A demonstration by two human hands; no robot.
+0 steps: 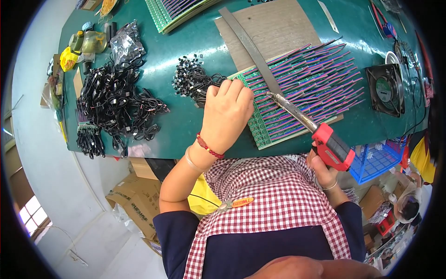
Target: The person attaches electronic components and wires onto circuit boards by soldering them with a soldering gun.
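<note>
Fingers of our left hand curled, contents hidden | right hand gripping soldering gun | wired circuit-board panel right of frame centre | we judge: soldering step; next needs steady tip

An electronics workshop — soldering iron, circuit boards, heaped black cables.

The person wore an apron in dark-red and white check, its matching straps lying over a plain navy shirt with short sleeves. An oval orange-and-yellow badge sat on the apron beside a small greyish ornament. The left hand had a red bead bracelet at its wrist, with a pale smooth bangle farther up. A thin light-coloured band circled the wrist behind the right hand.
</note>
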